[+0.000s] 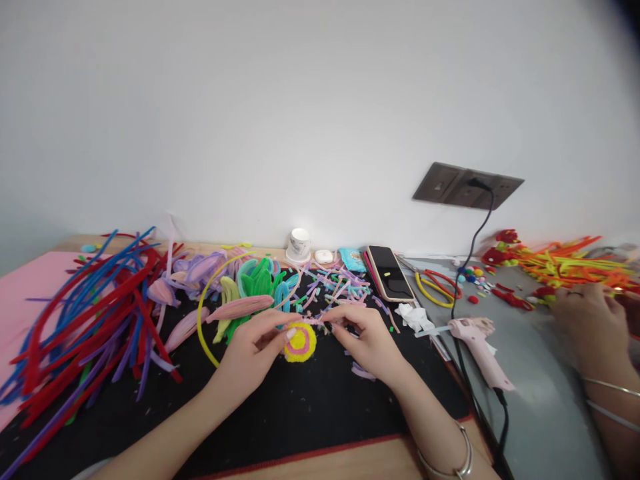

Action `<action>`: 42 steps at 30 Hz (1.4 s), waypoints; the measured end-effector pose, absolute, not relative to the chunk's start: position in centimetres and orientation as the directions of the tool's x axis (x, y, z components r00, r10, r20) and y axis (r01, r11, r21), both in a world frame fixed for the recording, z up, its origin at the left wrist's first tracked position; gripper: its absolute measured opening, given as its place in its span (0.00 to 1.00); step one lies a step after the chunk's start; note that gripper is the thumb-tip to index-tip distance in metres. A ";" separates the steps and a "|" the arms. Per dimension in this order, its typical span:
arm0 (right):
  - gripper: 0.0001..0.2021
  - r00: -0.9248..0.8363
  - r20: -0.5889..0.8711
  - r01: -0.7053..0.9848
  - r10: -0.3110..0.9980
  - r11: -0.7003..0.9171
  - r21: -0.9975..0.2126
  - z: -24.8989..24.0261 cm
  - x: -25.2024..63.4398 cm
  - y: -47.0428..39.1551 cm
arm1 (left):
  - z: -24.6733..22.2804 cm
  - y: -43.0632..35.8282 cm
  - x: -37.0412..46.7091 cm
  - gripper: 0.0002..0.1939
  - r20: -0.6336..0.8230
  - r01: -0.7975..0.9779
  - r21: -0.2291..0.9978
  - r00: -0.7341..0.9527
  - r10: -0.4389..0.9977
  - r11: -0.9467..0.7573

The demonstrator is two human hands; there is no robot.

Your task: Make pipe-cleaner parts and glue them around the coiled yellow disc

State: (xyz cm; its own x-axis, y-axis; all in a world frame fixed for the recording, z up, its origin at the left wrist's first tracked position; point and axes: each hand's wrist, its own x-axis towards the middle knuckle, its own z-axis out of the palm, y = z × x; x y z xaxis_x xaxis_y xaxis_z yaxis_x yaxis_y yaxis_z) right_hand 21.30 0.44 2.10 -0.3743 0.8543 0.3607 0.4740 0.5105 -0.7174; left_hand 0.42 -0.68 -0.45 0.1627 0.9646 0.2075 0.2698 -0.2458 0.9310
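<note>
My left hand (pixel 255 343) is closed, thumb against forefinger, at the left end of a short pink pipe cleaner (pixel 311 322). In the fingertips of my right hand (pixel 367 339) is the other end of that piece, which runs level between the hands. Just below it sits a round yellow coil (pixel 300 357) of pipe cleaner with a pink ring in it. My left thumb overlaps the coil's left edge; whether it grips the coil too I cannot tell. Behind my hands lie cut pipe cleaner pieces (pixel 345 283) and green looped leaves (pixel 260 280).
Red, blue and purple pipe cleaners (pixel 100 320) pile up at left. A paper cup (pixel 299 245), a phone (pixel 393 273), yellow-and-red-handled pliers (pixel 435 290) and a corded pink glue gun (pixel 480 350) stand or lie about. At right, another person's hand (pixel 593 327) works near orange pipe cleaners (pixel 575 267).
</note>
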 end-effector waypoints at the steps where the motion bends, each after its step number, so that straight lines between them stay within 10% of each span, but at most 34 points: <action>1: 0.10 -0.376 0.357 0.475 0.855 0.509 -0.718 2.1 21.3 0.5 | -0.5 -0.6 0.4 0.10 0.218 0.273 0.926 0.174 0.960 -0.259; 42: 0.09 -0.429 0.381 0.369 0.819 0.543 -0.754 1.5 20.9 0.6 | -1.1 -0.3 0.0 0.13 0.151 0.289 0.938 0.165 0.975 -0.194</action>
